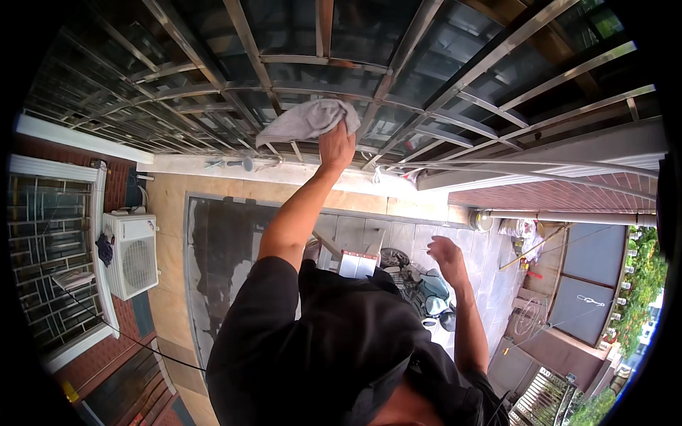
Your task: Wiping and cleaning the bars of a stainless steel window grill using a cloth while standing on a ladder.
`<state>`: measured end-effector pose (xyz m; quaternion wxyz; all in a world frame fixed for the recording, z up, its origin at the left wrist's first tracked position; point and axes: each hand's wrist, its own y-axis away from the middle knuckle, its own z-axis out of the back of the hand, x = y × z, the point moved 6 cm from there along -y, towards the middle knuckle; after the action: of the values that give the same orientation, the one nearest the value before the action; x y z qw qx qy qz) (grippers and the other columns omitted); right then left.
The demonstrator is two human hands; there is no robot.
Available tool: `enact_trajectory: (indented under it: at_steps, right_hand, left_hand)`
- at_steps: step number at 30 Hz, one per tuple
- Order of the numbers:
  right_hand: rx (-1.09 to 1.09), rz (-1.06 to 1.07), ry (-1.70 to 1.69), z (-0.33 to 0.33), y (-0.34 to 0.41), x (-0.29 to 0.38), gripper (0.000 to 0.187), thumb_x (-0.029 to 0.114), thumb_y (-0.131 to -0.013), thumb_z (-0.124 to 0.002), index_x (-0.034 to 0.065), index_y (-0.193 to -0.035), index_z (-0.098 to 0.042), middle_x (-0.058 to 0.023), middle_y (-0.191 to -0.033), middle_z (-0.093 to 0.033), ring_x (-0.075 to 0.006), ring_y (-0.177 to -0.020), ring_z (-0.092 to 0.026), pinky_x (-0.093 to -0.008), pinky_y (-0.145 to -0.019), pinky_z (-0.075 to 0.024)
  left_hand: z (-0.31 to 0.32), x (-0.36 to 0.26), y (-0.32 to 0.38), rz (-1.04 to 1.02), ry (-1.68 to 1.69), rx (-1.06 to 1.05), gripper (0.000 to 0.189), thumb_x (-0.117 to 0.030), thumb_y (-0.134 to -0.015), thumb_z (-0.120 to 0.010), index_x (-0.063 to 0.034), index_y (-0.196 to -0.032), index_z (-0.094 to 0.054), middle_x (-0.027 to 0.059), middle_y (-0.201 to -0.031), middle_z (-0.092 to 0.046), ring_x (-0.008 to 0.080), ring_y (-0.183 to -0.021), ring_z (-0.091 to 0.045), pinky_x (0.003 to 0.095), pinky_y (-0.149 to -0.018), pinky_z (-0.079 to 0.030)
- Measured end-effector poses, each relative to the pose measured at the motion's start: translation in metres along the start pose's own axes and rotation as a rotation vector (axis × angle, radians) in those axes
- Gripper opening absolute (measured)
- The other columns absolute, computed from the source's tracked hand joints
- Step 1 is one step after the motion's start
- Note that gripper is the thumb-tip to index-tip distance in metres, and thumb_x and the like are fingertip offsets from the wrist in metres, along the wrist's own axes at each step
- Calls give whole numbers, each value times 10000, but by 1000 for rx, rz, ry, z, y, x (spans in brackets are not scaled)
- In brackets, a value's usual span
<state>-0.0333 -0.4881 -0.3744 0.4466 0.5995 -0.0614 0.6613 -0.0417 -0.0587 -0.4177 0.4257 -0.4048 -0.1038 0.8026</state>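
My left hand [337,148] reaches up and forward, closed on a crumpled light grey cloth [309,121]. The cloth lies against the metal window grille [375,101], whose bars cross in front of dark glass panes. Part of the cloth hangs out to the left of my fingers. My right hand [447,261] is raised out to the right, away from the grille, with nothing in it and its fingers loosely apart. Beneath my body shows the step of a ladder [358,264]; the rest of it is mostly hidden by my dark shirt.
Small items, including a grey handled tool [242,163], lie on the ledge [298,173] below the grille. An air conditioner unit [132,255] hangs on the left wall. Far below, a two-wheeler [426,293] stands on the tiled floor. A white pipe [570,217] runs at right.
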Motion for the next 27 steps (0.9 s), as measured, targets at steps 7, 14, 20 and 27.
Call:
enact_trajectory:
  at_steps: [7, 14, 20, 27]
  right_hand:
    - [-143, -131, 72, 17, 50, -76, 389, 196, -958, -650, -50, -1252, -585, -109, -981, -700, -181, -867, -685, -312, -782, -550]
    - [26, -36, 219, -4, 48, -72, 304, 73, -969, -583, -46, -1248, -588, -112, -982, -708, -192, -890, -691, -325, -829, -553]
    - [-81, 0, 386, 9, 88, -100, 249, 66, -948, -610, 5, -1190, -623, -121, -909, -704, -191, -787, -669, -310, -711, -541]
    - [-147, -124, 344, 4, 142, -151, 288, 106, -943, -647, -14, -1203, -613, -135, -1004, -720, -202, -899, -703, -324, -773, -565]
  left_hand:
    - [4, -25, -5, -135, -59, 247, 450, -168, -876, -621, -60, -1311, -575, 212, -1394, -544, 392, -1277, -529, 489, -1040, -452]
    - [48, 35, -30, -131, -269, 191, 609, -271, -858, -669, -86, -1418, -516, 138, -1474, -505, 336, -1350, -480, 451, -1119, -389]
    - [52, 56, -31, -125, -310, 3, 486, -262, -866, -685, -22, -1277, -587, 180, -1192, -668, 382, -1022, -656, 462, -876, -526]
    - [-19, -47, -32, 22, 77, 71, 451, -154, -795, -640, 84, -1175, -589, 284, -1101, -660, 439, -1031, -629, 505, -934, -473]
